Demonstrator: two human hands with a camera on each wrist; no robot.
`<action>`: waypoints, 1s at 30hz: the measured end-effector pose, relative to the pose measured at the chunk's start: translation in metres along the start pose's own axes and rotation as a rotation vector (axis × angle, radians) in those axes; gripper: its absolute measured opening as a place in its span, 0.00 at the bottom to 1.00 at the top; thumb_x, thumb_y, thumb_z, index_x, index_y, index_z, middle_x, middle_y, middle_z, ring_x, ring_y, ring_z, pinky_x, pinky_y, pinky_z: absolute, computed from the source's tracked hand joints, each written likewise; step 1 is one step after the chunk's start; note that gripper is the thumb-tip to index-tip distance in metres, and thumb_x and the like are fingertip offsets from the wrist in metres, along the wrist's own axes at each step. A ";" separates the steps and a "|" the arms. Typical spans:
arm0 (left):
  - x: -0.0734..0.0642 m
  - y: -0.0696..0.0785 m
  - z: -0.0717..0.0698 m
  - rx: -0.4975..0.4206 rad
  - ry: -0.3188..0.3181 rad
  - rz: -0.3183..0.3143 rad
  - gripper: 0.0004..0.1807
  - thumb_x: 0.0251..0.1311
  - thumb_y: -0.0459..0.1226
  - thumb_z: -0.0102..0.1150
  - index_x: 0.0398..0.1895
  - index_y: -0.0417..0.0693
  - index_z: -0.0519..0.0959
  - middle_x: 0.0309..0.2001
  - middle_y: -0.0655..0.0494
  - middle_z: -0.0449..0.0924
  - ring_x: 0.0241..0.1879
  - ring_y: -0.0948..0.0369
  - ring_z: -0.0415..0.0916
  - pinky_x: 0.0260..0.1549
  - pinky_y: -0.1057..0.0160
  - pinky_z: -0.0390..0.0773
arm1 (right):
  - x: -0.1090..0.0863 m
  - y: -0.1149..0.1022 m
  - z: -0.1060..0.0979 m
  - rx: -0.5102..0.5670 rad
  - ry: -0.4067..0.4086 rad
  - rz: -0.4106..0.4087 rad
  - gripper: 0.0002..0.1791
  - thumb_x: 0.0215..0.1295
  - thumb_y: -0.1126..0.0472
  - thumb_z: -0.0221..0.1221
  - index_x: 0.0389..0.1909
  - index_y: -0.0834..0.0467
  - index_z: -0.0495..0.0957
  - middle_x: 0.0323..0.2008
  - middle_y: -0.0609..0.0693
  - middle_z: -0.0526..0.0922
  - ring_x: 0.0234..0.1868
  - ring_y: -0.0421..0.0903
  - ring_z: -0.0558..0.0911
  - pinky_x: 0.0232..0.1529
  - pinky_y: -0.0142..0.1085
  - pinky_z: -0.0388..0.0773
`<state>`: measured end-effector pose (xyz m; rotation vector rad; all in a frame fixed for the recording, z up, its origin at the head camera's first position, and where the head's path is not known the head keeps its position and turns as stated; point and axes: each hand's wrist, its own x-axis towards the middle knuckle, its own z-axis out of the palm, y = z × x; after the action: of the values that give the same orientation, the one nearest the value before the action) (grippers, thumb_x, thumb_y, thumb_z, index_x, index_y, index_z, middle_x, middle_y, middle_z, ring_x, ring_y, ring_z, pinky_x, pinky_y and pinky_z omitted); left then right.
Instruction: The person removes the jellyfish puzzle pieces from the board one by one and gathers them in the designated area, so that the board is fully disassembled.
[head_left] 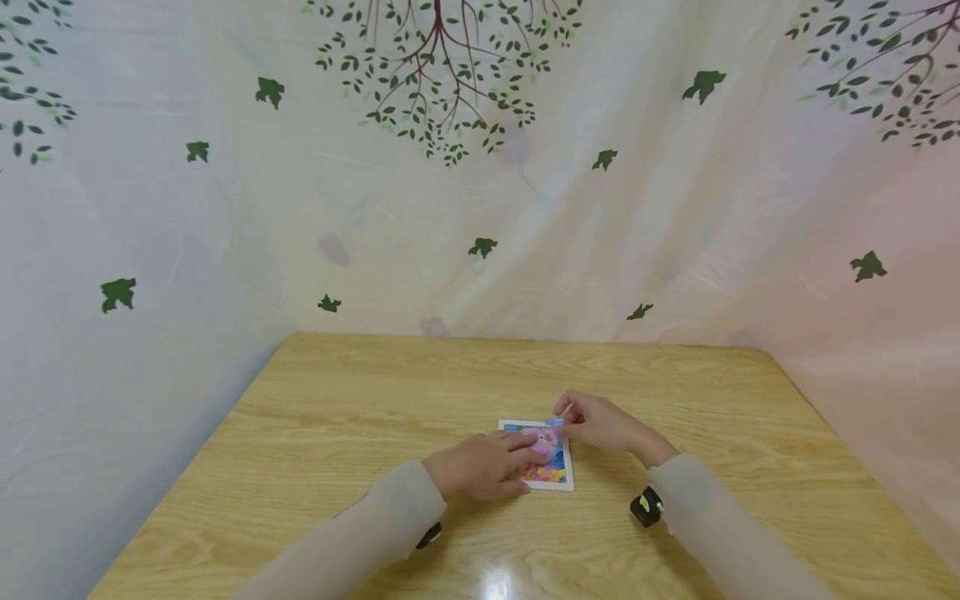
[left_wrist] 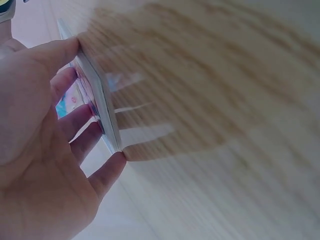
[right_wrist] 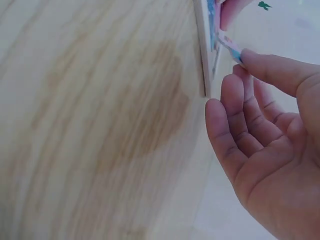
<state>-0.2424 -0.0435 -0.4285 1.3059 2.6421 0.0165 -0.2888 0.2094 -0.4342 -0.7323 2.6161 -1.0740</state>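
The left hand (head_left: 487, 467) lay spread over a colourful picture board (head_left: 567, 471) on the bench (head_left: 337, 392), while the right hand (head_left: 606, 423) pinched a small tilted piece (head_left: 554, 422) at the board's far right corner.

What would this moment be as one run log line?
left hand: spread over picture board | right hand: pinching small piece, tilted, at picture board's far right corner | picture board: flat on wooden table
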 end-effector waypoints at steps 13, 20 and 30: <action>0.001 -0.001 0.000 -0.062 0.002 -0.021 0.31 0.75 0.51 0.54 0.78 0.64 0.64 0.80 0.59 0.55 0.76 0.53 0.58 0.72 0.49 0.63 | -0.034 0.024 -0.032 0.033 -0.036 0.067 0.10 0.73 0.58 0.61 0.48 0.58 0.75 0.34 0.51 0.79 0.33 0.46 0.75 0.31 0.34 0.74; -0.001 0.002 0.000 -0.086 -0.004 -0.036 0.31 0.75 0.51 0.54 0.79 0.65 0.63 0.80 0.60 0.55 0.77 0.53 0.57 0.71 0.46 0.64 | -0.062 0.049 -0.048 0.153 -0.036 0.113 0.11 0.76 0.59 0.57 0.50 0.63 0.74 0.39 0.54 0.81 0.38 0.48 0.79 0.38 0.35 0.80; -0.001 -0.002 0.006 -0.071 0.004 -0.038 0.31 0.75 0.52 0.52 0.79 0.67 0.62 0.81 0.62 0.54 0.77 0.54 0.57 0.70 0.44 0.66 | -0.101 0.079 -0.075 0.126 0.005 0.156 0.12 0.78 0.58 0.56 0.50 0.64 0.74 0.33 0.52 0.79 0.29 0.41 0.73 0.30 0.32 0.73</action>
<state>-0.2428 -0.0458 -0.4342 1.2338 2.6436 0.1069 -0.2601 0.3551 -0.4348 -0.4903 2.5328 -1.1815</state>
